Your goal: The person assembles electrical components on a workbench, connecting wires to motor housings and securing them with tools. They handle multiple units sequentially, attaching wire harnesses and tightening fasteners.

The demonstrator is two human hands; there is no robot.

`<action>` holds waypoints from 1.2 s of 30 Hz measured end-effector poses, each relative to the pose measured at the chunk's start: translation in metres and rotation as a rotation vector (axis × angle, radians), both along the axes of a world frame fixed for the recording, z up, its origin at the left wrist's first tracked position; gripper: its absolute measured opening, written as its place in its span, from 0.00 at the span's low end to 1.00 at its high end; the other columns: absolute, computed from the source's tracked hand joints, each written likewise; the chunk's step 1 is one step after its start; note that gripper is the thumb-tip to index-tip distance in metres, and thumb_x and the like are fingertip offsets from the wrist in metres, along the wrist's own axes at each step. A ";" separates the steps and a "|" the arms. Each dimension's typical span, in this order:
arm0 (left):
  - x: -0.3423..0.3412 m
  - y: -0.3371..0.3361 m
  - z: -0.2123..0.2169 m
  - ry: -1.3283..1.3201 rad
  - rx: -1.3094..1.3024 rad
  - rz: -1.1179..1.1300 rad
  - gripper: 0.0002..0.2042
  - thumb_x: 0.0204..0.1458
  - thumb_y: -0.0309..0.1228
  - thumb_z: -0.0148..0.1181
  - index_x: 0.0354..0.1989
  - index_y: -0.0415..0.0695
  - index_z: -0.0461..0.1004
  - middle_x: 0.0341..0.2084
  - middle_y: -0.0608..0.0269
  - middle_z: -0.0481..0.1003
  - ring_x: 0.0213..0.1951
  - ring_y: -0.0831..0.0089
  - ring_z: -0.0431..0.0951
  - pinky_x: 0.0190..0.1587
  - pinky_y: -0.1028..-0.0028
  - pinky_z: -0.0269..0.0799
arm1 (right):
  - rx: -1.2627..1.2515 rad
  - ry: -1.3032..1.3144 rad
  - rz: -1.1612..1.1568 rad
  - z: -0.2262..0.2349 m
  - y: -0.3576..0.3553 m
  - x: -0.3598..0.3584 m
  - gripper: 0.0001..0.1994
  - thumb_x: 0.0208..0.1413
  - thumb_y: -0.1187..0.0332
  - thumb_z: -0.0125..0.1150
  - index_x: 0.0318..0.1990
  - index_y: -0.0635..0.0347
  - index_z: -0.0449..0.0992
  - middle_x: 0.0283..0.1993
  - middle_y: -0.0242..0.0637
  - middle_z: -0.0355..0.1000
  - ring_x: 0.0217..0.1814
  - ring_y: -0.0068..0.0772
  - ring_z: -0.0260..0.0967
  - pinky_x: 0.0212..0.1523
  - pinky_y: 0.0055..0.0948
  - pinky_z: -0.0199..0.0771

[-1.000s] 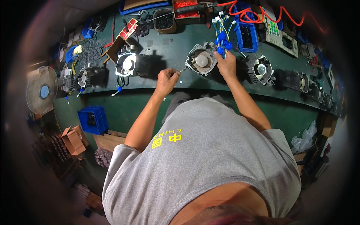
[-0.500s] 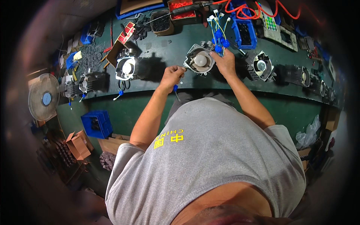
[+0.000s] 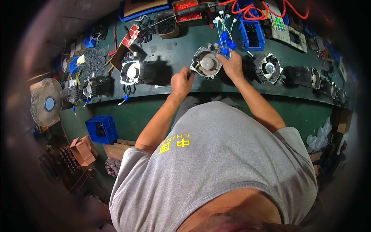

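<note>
The left hand (image 3: 181, 82) is curled into a loose fist at the left rim of a round grey motor housing (image 3: 206, 63); what it grips is too small to tell. A second ago this hand sat lower and farther left, clear of the housing; now its knuckles touch the rim. The right hand (image 3: 233, 65) rests on the housing's right side as before, fingers bent over the edge next to a bundle of blue-capped wires (image 3: 225, 36) that rises from it.

The housing lies open face up on the dark green workbench (image 3: 170, 58), near its front edge. To its left lies a finned motor with a white end cap (image 3: 132, 72), with a smaller motor (image 3: 92, 86) farther left. To the right sits an open motor shell (image 3: 268, 68). At the far edge stand a red parts bin (image 3: 187, 9) and a blue bin (image 3: 252, 34). Below the bench are a blue crate (image 3: 102, 129) and a standing fan (image 3: 46, 103).
</note>
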State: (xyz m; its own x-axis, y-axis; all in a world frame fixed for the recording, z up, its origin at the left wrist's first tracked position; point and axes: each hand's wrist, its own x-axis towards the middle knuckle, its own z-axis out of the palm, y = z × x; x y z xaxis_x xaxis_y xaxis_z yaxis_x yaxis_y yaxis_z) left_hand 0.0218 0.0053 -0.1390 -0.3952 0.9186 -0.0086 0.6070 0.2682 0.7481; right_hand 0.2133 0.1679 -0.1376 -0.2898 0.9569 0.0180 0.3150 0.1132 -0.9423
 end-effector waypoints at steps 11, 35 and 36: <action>-0.038 0.016 0.011 -1.307 -0.504 0.020 0.08 0.67 0.33 0.57 0.39 0.42 0.78 0.30 0.66 0.78 0.30 0.79 0.74 0.32 0.77 0.72 | 0.009 0.014 -0.039 0.003 -0.004 -0.001 0.12 0.50 0.67 0.73 0.32 0.66 0.76 0.25 0.42 0.75 0.24 0.28 0.67 0.30 0.36 0.71; -0.049 0.016 -0.002 -1.248 -0.506 0.091 0.08 0.67 0.33 0.57 0.42 0.41 0.76 0.33 0.64 0.78 0.31 0.75 0.77 0.37 0.73 0.79 | -0.021 0.044 -0.042 0.012 -0.006 -0.004 0.11 0.52 0.70 0.73 0.36 0.66 0.77 0.28 0.41 0.77 0.27 0.28 0.68 0.33 0.35 0.72; -0.050 0.017 0.000 -1.291 -0.509 0.077 0.08 0.67 0.33 0.57 0.42 0.41 0.76 0.33 0.64 0.78 0.32 0.76 0.77 0.37 0.72 0.79 | -0.009 0.049 -0.037 0.013 -0.007 -0.003 0.11 0.52 0.70 0.72 0.36 0.66 0.77 0.28 0.41 0.77 0.27 0.28 0.68 0.34 0.35 0.72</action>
State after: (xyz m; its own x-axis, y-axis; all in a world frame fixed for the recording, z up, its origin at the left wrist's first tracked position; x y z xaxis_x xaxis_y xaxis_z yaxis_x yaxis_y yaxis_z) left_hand -0.0283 0.0221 -0.1393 0.0991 0.6808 -0.7257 -0.4601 0.6780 0.5732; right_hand 0.2102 0.1607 -0.1245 -0.2531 0.9672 0.0226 0.2723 0.0936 -0.9577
